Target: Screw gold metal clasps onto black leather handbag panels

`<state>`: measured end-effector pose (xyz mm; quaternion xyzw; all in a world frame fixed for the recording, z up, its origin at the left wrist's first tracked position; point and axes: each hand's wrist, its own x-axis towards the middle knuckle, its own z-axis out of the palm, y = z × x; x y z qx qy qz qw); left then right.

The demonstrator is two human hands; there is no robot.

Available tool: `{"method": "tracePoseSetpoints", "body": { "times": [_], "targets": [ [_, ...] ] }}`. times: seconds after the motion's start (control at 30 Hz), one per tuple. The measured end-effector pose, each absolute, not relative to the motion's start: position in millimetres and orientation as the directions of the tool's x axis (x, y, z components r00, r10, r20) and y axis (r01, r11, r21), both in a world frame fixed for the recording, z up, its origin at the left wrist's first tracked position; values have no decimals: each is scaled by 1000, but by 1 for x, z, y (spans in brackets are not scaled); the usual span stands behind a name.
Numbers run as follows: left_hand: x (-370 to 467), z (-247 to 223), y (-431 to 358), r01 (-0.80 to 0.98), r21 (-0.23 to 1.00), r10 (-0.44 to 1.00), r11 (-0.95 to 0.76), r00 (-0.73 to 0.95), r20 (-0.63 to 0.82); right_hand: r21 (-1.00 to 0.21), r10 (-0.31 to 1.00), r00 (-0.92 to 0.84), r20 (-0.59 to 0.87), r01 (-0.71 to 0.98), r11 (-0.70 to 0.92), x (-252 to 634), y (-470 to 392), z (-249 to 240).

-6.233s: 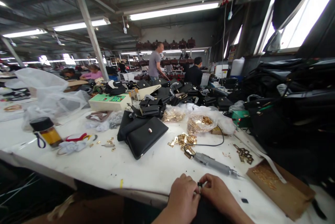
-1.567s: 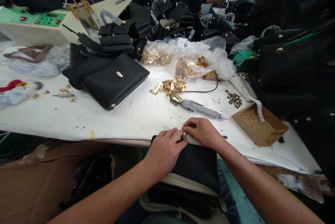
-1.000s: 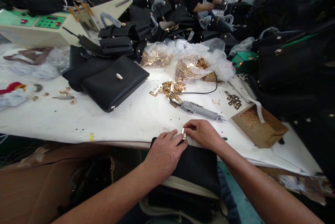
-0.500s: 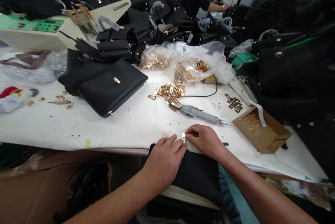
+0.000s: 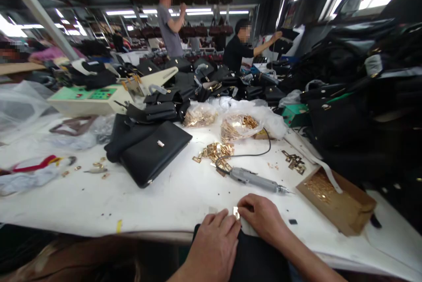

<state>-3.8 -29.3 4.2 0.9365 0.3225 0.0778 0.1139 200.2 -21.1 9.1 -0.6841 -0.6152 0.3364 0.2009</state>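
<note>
At the table's front edge, a small shiny metal plate (image 5: 236,212) stands between my fingertips, over a black leather piece (image 5: 260,258). My right hand (image 5: 263,216) pinches the plate's right side with thumb and forefinger. My left hand (image 5: 216,240) lies on the black piece, its fingers close together and their tips against the plate's lower left. A grey electric screwdriver (image 5: 257,181) lies just beyond, tip to the right. Behind it is a pile of gold metal plates (image 5: 216,152).
A black bag (image 5: 154,154) lies left on the white table (image 5: 178,207). A cardboard box (image 5: 354,209) of small gold parts is at right. Plastic bags (image 5: 201,116) of gold parts and many black bags stand behind. Two people (image 5: 169,27) (image 5: 237,49) are farther back.
The view has tilted upward, so the table and hands appear lower and more of the room shows. Both hands keep nearly the same hold around the metal plate.
</note>
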Motion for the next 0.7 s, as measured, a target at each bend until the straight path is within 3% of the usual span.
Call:
{"method": "tracePoseSetpoints", "body": {
  "times": [0.27,0.33,0.4,0.5,0.6,0.7],
  "targets": [
    [0,0,-19,609,223,608,-761,790,-81,-756,998,22,-56,653,-57,204,-25,5],
    [-1,6,-23,613,259,621,-746,782,-62,-682,997,49,55,731,2,213,-21,12],
    [-1,13,-28,610,299,633,-734,774,-25,-534,986,48,161,844,46,223,-14,20],
    [-2,24,-34,615,337,649,-713,760,-14,-334,992,17,129,942,27,238,1,25],
    [-2,25,-33,623,342,652,-703,757,-40,-288,1000,18,15,958,-13,249,13,18],
    [-1,11,-27,603,305,626,-737,779,-27,-308,1000,0,20,951,6,256,17,12]
  ]
}}
